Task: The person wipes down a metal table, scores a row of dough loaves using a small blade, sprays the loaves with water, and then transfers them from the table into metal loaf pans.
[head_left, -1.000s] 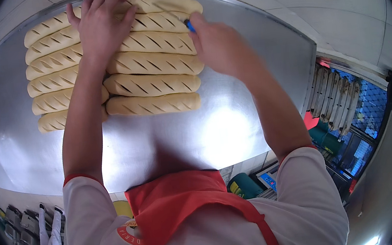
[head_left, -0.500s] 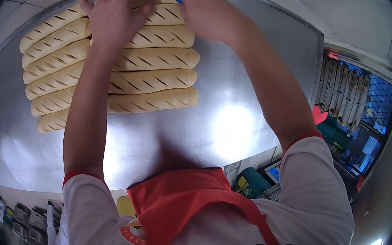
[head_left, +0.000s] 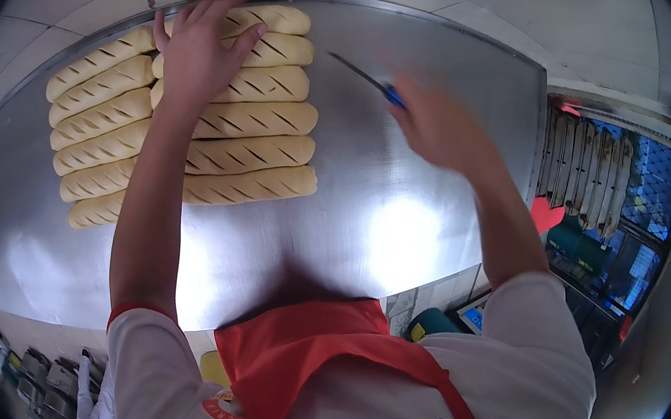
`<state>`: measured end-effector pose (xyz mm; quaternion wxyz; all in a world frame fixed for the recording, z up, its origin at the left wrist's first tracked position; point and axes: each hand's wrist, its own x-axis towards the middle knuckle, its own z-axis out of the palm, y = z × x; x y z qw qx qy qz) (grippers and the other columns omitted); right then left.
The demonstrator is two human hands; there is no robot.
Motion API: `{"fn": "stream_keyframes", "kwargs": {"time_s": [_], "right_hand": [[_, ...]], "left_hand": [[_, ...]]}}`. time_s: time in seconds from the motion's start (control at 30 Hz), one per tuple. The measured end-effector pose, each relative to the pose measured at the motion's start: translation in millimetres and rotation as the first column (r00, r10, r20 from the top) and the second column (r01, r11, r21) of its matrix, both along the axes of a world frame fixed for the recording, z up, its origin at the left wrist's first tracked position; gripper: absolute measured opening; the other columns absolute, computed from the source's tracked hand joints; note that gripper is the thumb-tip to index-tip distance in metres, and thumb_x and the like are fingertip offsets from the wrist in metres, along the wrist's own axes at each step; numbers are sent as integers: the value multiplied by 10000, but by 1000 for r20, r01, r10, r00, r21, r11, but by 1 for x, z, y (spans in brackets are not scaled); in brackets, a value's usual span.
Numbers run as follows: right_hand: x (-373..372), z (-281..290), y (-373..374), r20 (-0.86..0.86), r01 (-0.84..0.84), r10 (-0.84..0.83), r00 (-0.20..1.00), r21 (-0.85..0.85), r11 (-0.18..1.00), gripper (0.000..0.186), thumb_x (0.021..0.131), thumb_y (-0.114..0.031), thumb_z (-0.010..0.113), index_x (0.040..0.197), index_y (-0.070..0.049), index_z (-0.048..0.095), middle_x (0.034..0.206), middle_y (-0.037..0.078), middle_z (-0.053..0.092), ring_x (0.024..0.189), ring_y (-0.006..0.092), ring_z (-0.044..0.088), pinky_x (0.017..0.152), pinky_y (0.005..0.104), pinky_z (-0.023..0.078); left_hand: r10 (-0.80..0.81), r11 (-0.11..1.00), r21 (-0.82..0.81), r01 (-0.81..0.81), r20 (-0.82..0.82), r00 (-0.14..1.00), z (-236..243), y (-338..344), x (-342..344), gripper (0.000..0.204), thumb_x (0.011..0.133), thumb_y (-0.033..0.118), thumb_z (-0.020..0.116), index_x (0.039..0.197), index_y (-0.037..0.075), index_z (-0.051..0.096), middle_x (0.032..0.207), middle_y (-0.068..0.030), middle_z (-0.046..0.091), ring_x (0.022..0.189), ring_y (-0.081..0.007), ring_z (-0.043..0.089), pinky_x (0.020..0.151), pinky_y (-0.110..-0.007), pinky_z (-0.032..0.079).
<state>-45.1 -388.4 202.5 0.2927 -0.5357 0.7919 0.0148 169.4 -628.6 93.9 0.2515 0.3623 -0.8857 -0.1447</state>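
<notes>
Two columns of long pale dough loaves point(head_left: 251, 121), several in each, scored with diagonal slashes, lie side by side on a steel tabletop point(head_left: 428, 224). My left hand point(head_left: 202, 51) rests over the top loaves of the right column, fingers apart at their far edge. My right hand point(head_left: 432, 116), blurred by motion, grips a thin knife point(head_left: 357, 70) with a blue handle. The knife is right of the loaves, its blade angled toward the upper left over bare steel.
A stack of worn pans point(head_left: 576, 174) stands beyond the table's right edge, by green containers point(head_left: 578, 250) and blue netting point(head_left: 647, 182). A tiled surface lies past the far edge. A person in white point(head_left: 89, 403) is partly visible at lower left.
My right hand and knife have pulled away from the upper right loaves, down and to the right. My left hand stays on the upper loaves, with its fingers slightly shifted.
</notes>
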Motion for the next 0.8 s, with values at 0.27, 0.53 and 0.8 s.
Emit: {"fn": "stream_keyframes", "kwargs": {"time_s": [0.27,0.53,0.8], "right_hand": [[104,-32,195,792,840,-566,228,133,526,253,1061,-75,575,1293,-37,481,942,75,614,703,159,669,659,319,570],[369,-51,107,728,410,174,663,-548,729,372,1099,-150,553,1434,7,589,1434,151,596,1325,285,603,1112,379,467],[486,-20,26,628,352,147,764,-597,721,303,1024,-138,703,1301,-14,711,1352,156,638,1141,253,686,932,346,584]], "left_hand": [[93,667,739,100,-215,972,45,190,151,434,970,148,762,1369,32,637,1299,-131,695,1301,-238,609,1142,-388,442],[543,-30,936,351,-279,792,61,258,292,435,1147,321,497,1448,18,577,1307,-116,669,1266,-220,625,1092,-403,502],[671,385,847,367,-529,519,81,131,526,446,1106,322,532,1477,76,566,875,-17,613,689,-111,547,629,-263,440]]}}
